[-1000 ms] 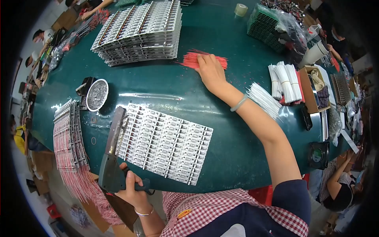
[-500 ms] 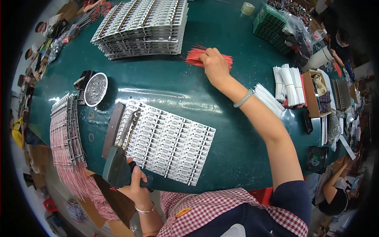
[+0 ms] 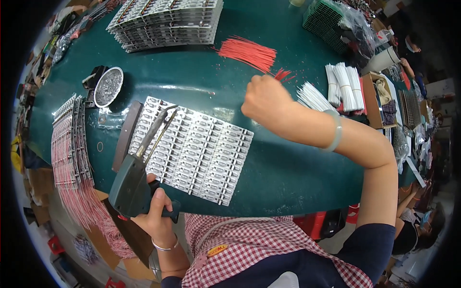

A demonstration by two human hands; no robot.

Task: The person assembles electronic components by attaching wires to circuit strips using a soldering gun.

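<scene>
My left hand grips a dark green soldering gun by its handle. The gun's long metal tip and thin feed tube reach over the upper left part of a white panel covered with rows of small metal parts. My right hand is closed in a fist above the table, right of the panel. Short red wires stick out beyond the fist; its fingertips are hidden. Beyond it lies a flat pile of red wires, apart from the hand.
A dark bar borders the panel's left side. Left stand a silver bowl of metal bits and panels with dangling red wires. Stacked panels are at the back. White wire bundles and a cardboard box lie right.
My right hand has left the red wire pile and come nearer, closed, with some wires showing. My left hand still holds the soldering gun over the panel. The whole view has shifted slightly.
</scene>
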